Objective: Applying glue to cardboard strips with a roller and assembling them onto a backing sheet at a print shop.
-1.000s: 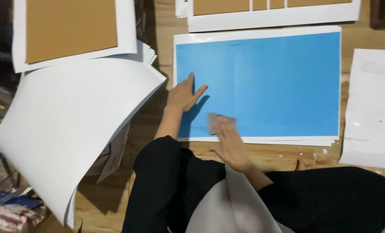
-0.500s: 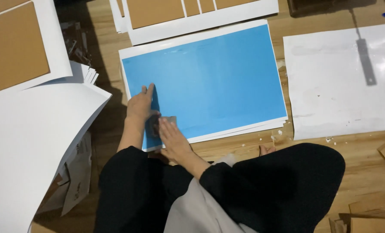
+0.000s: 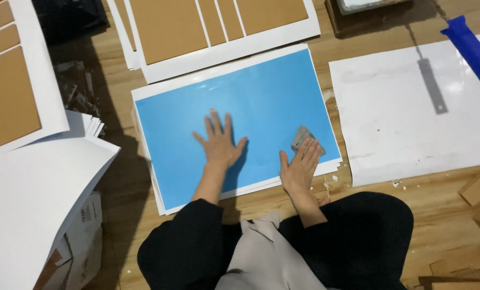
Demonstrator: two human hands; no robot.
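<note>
Wooden floor (image 3: 116,177) carried a blue sheet (image 3: 261,102) at frame centre; the left hand (image 3: 220,144) lay flat and open on it, the right hand (image 3: 300,167) pressed a grey scraper (image 3: 303,138) near its lower-right edge, smoothing apparently unfinished.

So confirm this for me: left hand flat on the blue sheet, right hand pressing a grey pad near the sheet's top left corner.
Not quite. In the head view the right hand presses the grey pad near the blue sheet's lower right edge, not its top left corner. The left hand does lie flat on the sheet.
</note>
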